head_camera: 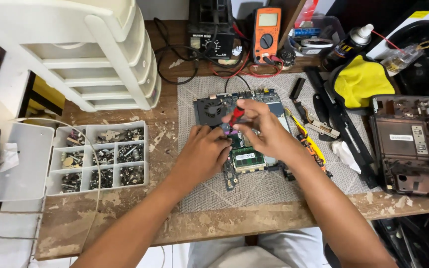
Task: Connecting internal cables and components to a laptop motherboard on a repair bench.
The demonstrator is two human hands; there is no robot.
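Gripping a red screwdriver (pixel 236 115), right hand (pixel 264 131) closed.

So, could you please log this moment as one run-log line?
right hand: holds red screwdriver | left hand: rests on circuit board | mat: under board

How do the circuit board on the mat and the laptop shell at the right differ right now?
The circuit board lies on the grey mat under both hands; the laptop shell sits off the mat, untouched. The board is smaller and partly green; the shell is larger, dark and hollow. Both lie flat.
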